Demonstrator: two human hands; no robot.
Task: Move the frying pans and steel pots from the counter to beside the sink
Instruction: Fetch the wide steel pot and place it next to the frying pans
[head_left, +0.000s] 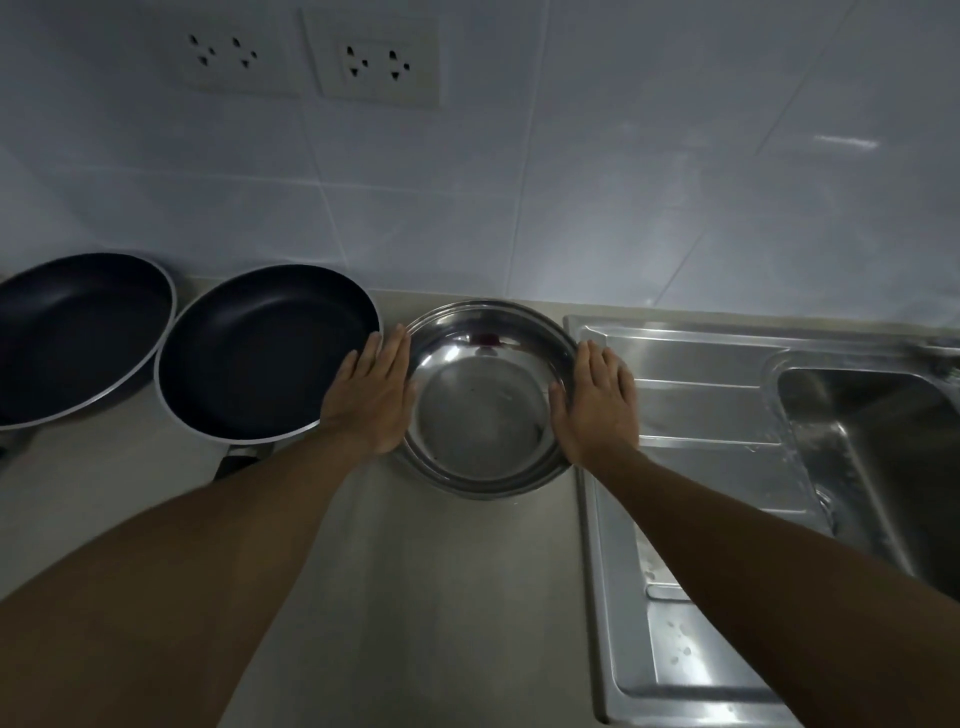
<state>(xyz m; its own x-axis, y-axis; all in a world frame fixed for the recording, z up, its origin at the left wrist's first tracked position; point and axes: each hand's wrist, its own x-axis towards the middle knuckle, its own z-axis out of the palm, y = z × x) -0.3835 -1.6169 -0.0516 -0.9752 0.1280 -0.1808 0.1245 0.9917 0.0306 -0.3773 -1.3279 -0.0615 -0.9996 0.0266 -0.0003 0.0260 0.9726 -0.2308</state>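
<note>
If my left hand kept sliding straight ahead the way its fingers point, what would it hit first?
Probably the tiled wall: the left hand points up the gap between frying pan and steel pot, though depth is unclear.

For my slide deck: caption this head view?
Both hands, left and right, flank a steel pot beside two frying pans.

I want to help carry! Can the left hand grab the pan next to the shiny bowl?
Probably yes. The left hand lies right beside that pan's rim with nothing between them, but it is pressed against the bowl now.
</note>
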